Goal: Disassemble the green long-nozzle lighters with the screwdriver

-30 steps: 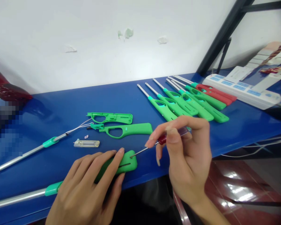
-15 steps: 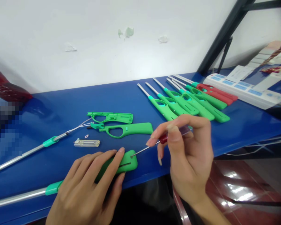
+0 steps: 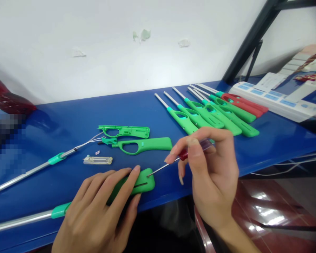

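While in fingers point(image 3: 196, 154), screwdriver point(image 3: 183, 155) against lighter point(image 3: 142, 179)

A white power strip point(image 3: 276, 102) lies beside a dark metal frame point(image 3: 250, 40), near a white wall point(image 3: 107, 70)

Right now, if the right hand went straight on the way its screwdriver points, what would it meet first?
Likely the green lighter handle under the left hand; the screwdriver seems to touch it, though depth is hard to judge.

Bright — pale glow on the wall point(image 3: 137, 59), glare on the floor point(image 3: 276, 207), far right perhaps blurred.
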`<move>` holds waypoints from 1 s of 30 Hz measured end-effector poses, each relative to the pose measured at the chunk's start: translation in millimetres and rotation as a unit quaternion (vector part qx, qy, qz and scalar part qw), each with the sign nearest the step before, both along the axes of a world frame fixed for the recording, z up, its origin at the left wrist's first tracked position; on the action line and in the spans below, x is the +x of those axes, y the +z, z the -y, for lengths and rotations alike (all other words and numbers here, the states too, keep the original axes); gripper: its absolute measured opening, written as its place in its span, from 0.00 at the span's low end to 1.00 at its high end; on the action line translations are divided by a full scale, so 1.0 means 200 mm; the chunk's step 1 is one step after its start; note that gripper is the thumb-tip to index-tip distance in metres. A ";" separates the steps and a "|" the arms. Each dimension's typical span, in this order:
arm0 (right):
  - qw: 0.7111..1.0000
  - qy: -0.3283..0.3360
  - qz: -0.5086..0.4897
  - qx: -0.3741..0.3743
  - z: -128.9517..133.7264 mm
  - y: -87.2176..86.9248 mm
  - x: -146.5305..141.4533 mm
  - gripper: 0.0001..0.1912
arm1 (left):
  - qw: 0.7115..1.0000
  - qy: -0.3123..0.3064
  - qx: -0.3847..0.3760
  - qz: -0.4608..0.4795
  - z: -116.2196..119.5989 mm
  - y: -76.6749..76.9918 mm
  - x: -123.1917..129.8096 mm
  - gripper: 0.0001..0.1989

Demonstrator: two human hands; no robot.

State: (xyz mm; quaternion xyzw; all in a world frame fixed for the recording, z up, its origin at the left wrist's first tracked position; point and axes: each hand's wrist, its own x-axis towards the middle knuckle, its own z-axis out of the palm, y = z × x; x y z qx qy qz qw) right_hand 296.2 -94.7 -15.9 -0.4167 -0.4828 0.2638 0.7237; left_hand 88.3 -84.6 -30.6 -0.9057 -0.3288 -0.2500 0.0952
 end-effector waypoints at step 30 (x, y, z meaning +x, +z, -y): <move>1.000 0.012 -0.013 -0.014 -0.01 0.00 -0.01 0.01 | 1.000 -0.003 0.004 -0.005 0.00 0.01 0.00 0.23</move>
